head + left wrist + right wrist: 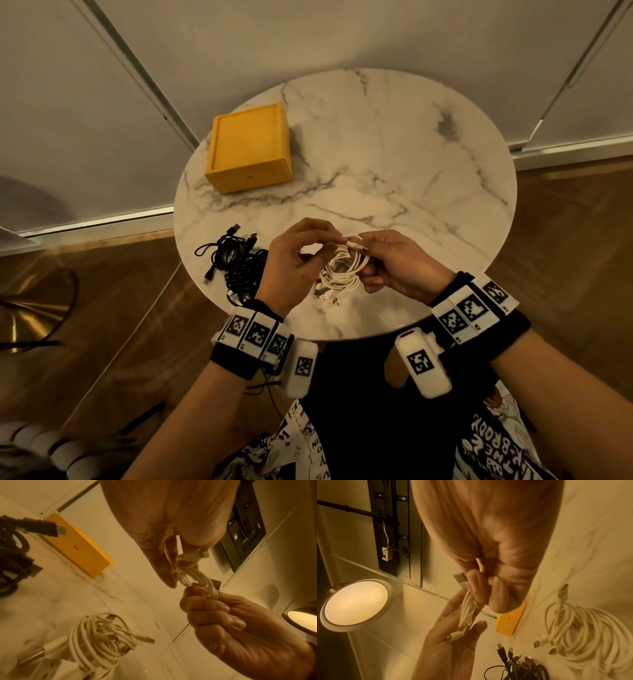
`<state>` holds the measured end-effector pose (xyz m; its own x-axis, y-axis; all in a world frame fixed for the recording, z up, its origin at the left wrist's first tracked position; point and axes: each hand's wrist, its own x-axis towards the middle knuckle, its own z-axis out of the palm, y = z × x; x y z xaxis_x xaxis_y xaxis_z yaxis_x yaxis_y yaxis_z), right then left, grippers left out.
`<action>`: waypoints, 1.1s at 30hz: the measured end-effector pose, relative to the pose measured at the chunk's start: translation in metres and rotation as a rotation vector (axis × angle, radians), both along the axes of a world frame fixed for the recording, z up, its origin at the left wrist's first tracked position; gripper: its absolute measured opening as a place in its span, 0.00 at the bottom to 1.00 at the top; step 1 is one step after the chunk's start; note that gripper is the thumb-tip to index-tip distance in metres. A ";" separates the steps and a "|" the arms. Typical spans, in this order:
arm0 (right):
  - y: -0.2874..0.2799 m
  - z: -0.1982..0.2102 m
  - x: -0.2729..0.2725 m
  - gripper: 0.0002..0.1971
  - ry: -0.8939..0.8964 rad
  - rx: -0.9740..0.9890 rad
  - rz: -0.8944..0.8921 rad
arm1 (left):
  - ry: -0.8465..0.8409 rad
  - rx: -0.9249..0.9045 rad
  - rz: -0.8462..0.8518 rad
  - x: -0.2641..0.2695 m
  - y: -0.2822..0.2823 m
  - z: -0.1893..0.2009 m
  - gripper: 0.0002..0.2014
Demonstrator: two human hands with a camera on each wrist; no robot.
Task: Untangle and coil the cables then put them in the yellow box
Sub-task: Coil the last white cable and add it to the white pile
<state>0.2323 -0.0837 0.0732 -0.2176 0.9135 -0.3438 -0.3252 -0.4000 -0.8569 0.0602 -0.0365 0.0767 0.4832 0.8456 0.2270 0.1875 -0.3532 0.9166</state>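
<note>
coiling underway: both hands, left hand (297,259) and right hand (397,265), pinch one white cable (197,576) (nearly looped); next, tuck its plug and carry it to the yellow box (249,148).

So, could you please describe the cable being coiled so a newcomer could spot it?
On the round marble table, look above the near edge. A small white coil is pinched between the left hand and right hand, lifted off the table, unlike the loose white pile beneath.
</note>
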 end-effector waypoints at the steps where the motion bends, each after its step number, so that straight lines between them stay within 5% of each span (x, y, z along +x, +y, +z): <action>1: 0.000 0.000 0.001 0.15 0.002 0.003 0.010 | -0.019 -0.039 -0.015 0.000 0.000 -0.001 0.08; 17: -0.008 0.003 0.004 0.12 -0.241 0.060 0.113 | -0.113 -0.686 0.001 0.005 0.004 0.002 0.15; 23: -0.004 0.006 0.010 0.14 -0.434 0.095 0.096 | 0.078 -0.574 0.019 0.007 0.004 -0.001 0.10; 28: 0.003 0.005 0.004 0.06 -0.801 0.234 0.049 | 0.225 -0.363 0.049 0.014 0.005 0.002 0.08; 33: 0.011 0.007 0.001 0.10 -0.661 0.269 -0.022 | 0.179 -0.293 0.144 0.019 0.017 0.006 0.05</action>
<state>0.2332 -0.0723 0.0805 -0.0220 0.9870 -0.1593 0.2905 -0.1461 -0.9456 0.0789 -0.0193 0.0828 0.3650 0.9242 -0.1123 0.3830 -0.0391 0.9229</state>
